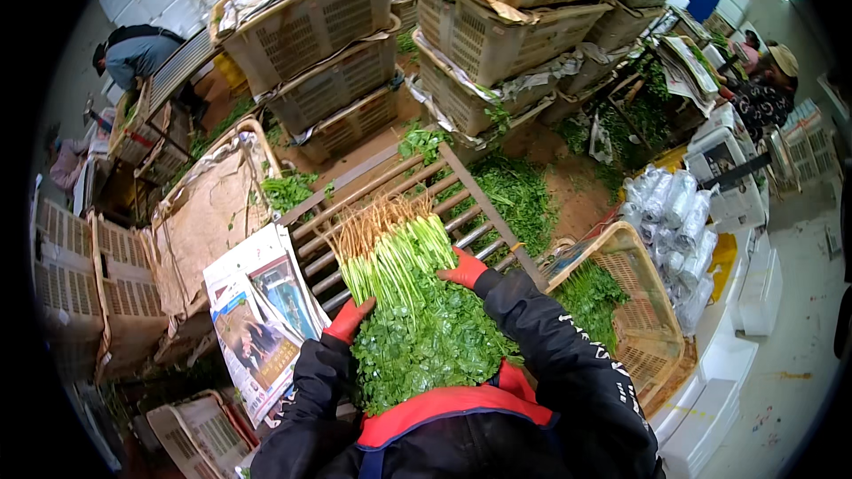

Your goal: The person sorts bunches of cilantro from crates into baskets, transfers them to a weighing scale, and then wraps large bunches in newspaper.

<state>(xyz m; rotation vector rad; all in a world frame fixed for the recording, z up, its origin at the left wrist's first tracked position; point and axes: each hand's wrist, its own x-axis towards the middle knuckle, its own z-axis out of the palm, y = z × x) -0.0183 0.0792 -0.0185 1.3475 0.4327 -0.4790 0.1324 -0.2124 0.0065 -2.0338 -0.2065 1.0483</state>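
A wide bunch of leafy green herbs, much like celery or coriander, lies on a metal roller rack. Its brown roots point away from me, and the leaves reach my red apron. Both hands wear orange-red gloves. My left hand presses against the left side of the stems. On the right side, my right hand rests with its fingers on the stalks. Between them the hands flank the bunch; the undersides of the fingers are hidden.
Newspapers lie at the rack's left. A plastic crate with greens stands at the right, beside clear plastic rolls. Stacked crates rise ahead. Loose greens cover the floor. A bent-over person and other people are farther off.
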